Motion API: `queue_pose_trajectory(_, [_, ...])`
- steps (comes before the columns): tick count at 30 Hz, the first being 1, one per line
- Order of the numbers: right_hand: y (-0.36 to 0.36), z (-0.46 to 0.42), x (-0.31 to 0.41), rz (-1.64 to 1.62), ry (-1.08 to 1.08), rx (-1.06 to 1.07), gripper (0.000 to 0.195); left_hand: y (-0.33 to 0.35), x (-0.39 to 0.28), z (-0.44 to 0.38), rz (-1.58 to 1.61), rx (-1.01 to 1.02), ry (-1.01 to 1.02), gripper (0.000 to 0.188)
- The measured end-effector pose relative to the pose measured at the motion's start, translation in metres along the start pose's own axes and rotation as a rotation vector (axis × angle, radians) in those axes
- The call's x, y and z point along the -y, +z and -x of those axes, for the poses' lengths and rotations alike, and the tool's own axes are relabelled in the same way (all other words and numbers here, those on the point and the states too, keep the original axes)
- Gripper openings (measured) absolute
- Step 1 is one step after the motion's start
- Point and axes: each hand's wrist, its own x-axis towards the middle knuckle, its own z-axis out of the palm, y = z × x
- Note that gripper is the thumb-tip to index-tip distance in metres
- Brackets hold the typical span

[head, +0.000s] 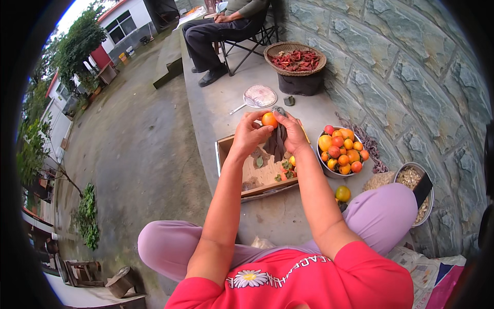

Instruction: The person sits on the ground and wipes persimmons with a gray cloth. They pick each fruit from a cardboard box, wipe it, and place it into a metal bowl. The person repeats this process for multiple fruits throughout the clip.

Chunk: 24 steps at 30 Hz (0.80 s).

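Note:
An orange persimmon (269,120) is held between my hands above a shallow wooden box (227,154). The thumb and fingers of my left hand (249,133) grip its left side. With my right hand (292,133) I hold a dark grey cloth (276,143) against the fruit's other side; the cloth hangs down over the box. Inside the box, several persimmons with green calyxes (285,174) lie at the right, partly hidden by my right forearm. A loose green leaf (259,161) rests on the box floor.
Right of the box stands a metal bowl heaped with persimmons (341,150). A greenish persimmon (342,193) lies near my right knee, by a bowl of pale dried pieces (410,177). Farther off are a hand fan (260,96), a basket of red chilies (295,60) and a seated person (227,31).

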Motion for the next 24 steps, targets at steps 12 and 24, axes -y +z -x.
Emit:
queue_pose_trajectory(12, [-0.017,0.005,-0.024,-0.067,0.145,0.029,0.031,0.008,0.000,0.004,-0.295,0.048,-0.084,0.052])
queue_pose_trajectory(24, [-0.049,0.004,-0.032,-0.274,0.103,-0.223,0.028,0.068,0.029,-0.025,-0.922,-0.131,0.130,0.039])
